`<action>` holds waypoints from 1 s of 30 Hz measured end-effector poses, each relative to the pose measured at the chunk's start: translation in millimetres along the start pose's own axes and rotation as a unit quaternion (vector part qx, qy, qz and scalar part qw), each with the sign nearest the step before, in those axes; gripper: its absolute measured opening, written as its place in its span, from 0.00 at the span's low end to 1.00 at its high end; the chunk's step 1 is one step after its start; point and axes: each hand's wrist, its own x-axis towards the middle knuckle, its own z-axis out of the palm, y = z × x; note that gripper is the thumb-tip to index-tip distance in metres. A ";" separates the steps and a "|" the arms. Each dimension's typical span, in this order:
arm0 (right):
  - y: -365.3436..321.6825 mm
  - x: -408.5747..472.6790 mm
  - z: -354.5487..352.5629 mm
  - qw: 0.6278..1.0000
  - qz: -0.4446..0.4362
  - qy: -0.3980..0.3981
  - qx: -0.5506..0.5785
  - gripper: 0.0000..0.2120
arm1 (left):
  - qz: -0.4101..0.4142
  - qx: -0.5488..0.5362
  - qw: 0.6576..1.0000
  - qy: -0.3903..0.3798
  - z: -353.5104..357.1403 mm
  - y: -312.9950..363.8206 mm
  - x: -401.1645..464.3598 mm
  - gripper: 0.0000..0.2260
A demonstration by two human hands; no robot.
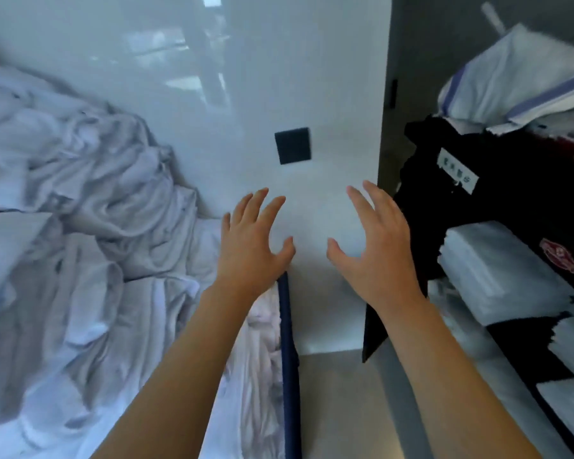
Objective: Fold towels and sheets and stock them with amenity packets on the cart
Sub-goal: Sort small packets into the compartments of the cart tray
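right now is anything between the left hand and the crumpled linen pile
Nothing visible. The left hand is open and empty, right beside the crumpled linen pile, with no object between them.

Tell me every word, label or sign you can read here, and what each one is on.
None can be read.
White label on the black cart: a row of small dark marks, too blurred to read.
Red badge on the cart's shelf edge: a logo shape, lettering illegible.
Dark square on the white wall: no text visible.
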 end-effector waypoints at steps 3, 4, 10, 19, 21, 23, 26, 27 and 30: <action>-48.2 19.0 -0.6 0.998 -0.044 0.002 0.053 0.36 | -0.027 0.018 0.998 0.051 -54.9 -14.0 -5.6 0.28; -63.6 23.5 -1.2 0.996 -0.060 0.001 0.070 0.36 | -0.032 0.025 0.997 0.067 -71.5 -17.7 -9.7 0.27; -153.2 42.2 1.4 0.973 -0.168 -0.020 0.154 0.36 | -0.078 0.097 0.983 0.135 -166.9 -38.7 -47.2 0.28; -329.9 41.4 20.4 0.900 -0.314 -0.041 0.299 0.35 | -0.187 0.261 0.918 0.231 -335.2 -90.2 -154.9 0.28; -371.6 35.3 27.2 0.883 -0.339 -0.045 0.323 0.35 | -0.218 0.302 0.897 0.238 -373.2 -101.5 -183.1 0.28; -411.5 27.1 33.9 0.867 -0.360 -0.050 0.340 0.35 | -0.252 0.335 0.874 0.244 -410.2 -111.6 -210.0 0.29; -467.4 13.0 43.9 0.850 -0.380 -0.056 0.361 0.36 | -0.278 0.378 0.846 0.253 -458.3 -124.1 -245.8 0.29; -484.1 8.2 47.7 0.843 -0.388 -0.057 0.368 0.36 | -0.284 0.388 0.839 0.256 -471.4 -127.8 -256.5 0.29; -533.6 -5.7 59.7 0.825 -0.412 -0.063 0.382 0.37 | -0.305 0.406 0.818 0.270 -505.4 -142.8 -288.7 0.28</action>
